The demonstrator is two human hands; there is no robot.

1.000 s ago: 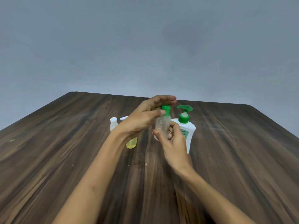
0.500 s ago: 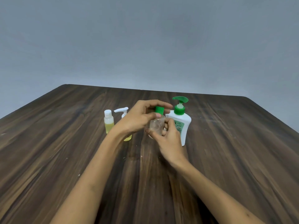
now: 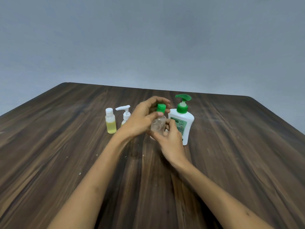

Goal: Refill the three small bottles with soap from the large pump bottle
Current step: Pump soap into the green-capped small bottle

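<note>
gripping a small clear bottle (image 3: 158, 124) just left of the large pump bottle (image 3: 181, 124), the right hand (image 3: 170, 142) wrapped its lower body to steady it, while the left hand (image 3: 142, 119) pinched the green cap (image 3: 160, 107), seemingly to unscrew it. the clear bottle looked empty. further left of the pump bottle stood a white-capped bottle (image 3: 110, 121) of yellow liquid and a white-pump bottle (image 3: 125, 114), partly hidden behind the left hand, on the wooden table (image 3: 231, 162)
</note>
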